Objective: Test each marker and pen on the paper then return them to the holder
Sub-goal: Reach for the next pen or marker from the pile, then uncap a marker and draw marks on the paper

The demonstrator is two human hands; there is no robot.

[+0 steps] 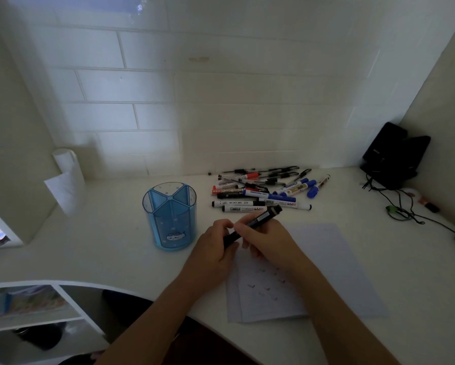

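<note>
White bench (89, 246) carries everything. On it I see the faintly marked paper (334, 272). The blue holder (168, 219) stands upright just left of it, with no pens showing inside. The pile (263, 191) of markers and pens lies behind. The left hand (213, 248) and right hand (268, 238) are close together, both clamped on 1 black marker (258, 222) above the paper's far-left corner. Its long axis runs from lower left up to the right, the far end toward the pile. I judge it light, stiff and smooth, best held mid-barrel.
</note>
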